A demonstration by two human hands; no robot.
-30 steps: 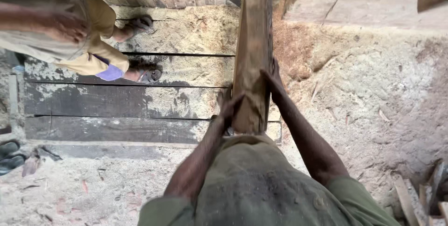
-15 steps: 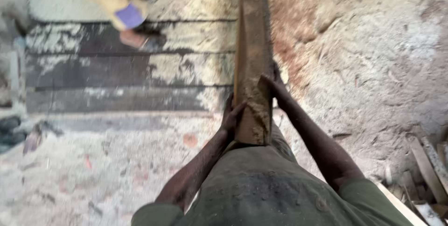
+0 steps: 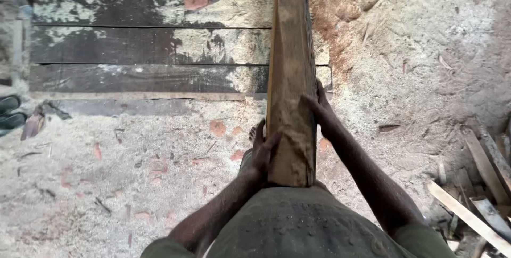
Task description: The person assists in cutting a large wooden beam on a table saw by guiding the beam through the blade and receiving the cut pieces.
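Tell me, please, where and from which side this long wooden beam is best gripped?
Probably at its near end, from both sides: the wooden beam is long, with flat faces. The left hand presses one side, the right hand the other, a bit farther along, with the end butted against the torso.

Sawdust everywhere underfoot: the ground point(image 3: 106, 183) is pale and powdery, with reddish brick fragments point(image 3: 217, 127) poking through. Across the top left run dark, weathered floor planks point(image 3: 149, 45), laid side by side and dusted white in patches. To the right the sawdust point(image 3: 426, 61) heaps up, rust-tinted near the planks. Offcut wood strips point(image 3: 474, 218) lie piled at the lower right edge. Daylight is soft and even.
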